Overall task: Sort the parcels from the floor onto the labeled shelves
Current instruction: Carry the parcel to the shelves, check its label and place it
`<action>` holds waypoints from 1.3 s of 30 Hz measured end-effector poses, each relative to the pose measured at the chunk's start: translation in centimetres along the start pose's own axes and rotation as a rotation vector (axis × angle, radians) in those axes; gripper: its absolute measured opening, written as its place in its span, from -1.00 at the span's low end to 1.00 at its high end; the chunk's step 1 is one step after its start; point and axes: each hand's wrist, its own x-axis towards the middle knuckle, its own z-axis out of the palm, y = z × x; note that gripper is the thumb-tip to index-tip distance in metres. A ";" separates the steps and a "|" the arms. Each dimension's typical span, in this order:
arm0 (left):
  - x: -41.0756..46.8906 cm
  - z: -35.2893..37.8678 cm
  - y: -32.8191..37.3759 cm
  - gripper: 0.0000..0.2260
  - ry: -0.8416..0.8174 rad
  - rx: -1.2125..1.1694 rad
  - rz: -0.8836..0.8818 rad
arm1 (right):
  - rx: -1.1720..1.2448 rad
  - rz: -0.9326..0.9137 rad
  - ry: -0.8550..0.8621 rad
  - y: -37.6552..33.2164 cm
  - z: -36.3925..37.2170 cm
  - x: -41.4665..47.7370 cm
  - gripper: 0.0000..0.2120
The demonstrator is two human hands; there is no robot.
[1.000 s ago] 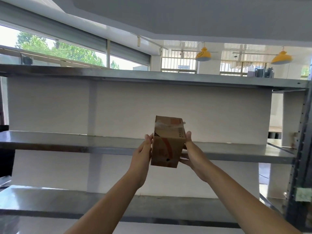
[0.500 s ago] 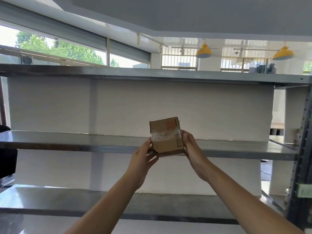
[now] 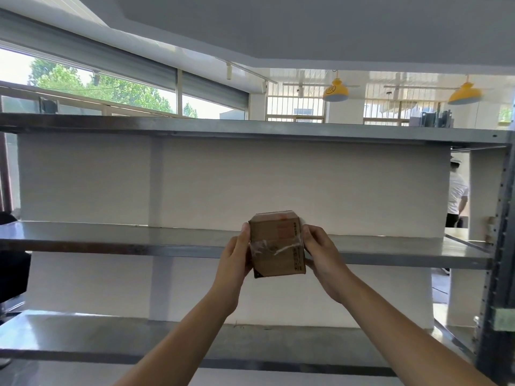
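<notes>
Since before, we've turned the parcel (image 3: pixel 276 245) taped-face toward us; left hand (image 3: pixel 235 259) at nine o'clock, right hand (image 3: pixel 323 256) at three, both closed on its sides; seemingly light, stiff cardboard.

No text can be read anywhere in view. The cardboard parcel (image 3: pixel 276 243) carries an orange printed patch on its upper front face and a column of small dark print down its right edge, both too blurred to make out. Clear tape crosses the front face and hides part of the surface. A green tag (image 3: pixel 503 319) on the right upright of the shelf rack shows no readable marking. The nearer yellow ceiling lamp (image 3: pixel 335 91) bears a dark round emblem, not decipherable.
</notes>
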 end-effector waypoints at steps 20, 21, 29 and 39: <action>-1.6 -2.8 -0.3 -0.75 0.049 -0.221 -0.034 | 0.089 -0.118 -0.132 0.3 2.7 -1.5 -0.66; -1.6 -3.1 -0.4 -0.77 0.038 -0.243 -0.027 | 0.096 -0.126 -0.104 0.2 2.9 -1.7 -0.69; -1.8 -4.7 -1.5 -0.79 0.034 -0.219 0.031 | 0.003 -0.050 0.065 0.3 4.4 -1.6 -0.14; -2.6 -5.3 -2.1 -0.66 0.016 -0.157 0.063 | 0.027 0.021 -0.007 0.8 4.2 -1.3 -0.34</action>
